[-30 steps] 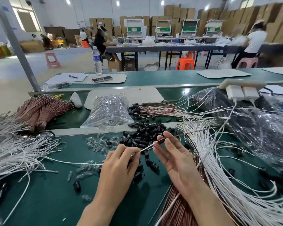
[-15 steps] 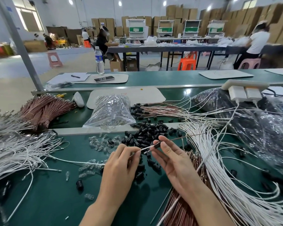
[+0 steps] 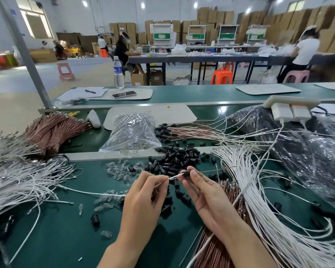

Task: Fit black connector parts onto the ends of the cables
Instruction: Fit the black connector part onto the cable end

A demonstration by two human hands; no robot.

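Above the bench point(image 3: 66, 238), left hand point(image 3: 143, 202) pinches white cable point(image 3: 162, 182) pointing rightward at black connector point(image 3: 186, 174) pinched by right hand point(image 3: 207, 198).

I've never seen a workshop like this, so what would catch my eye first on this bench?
First, the two hands in the middle: the left hand pinches a white cable whose tip meets a black connector held by the right hand. Just behind them lies a heap of black connectors. A thick sweep of white cables fans across the right side of the green bench.
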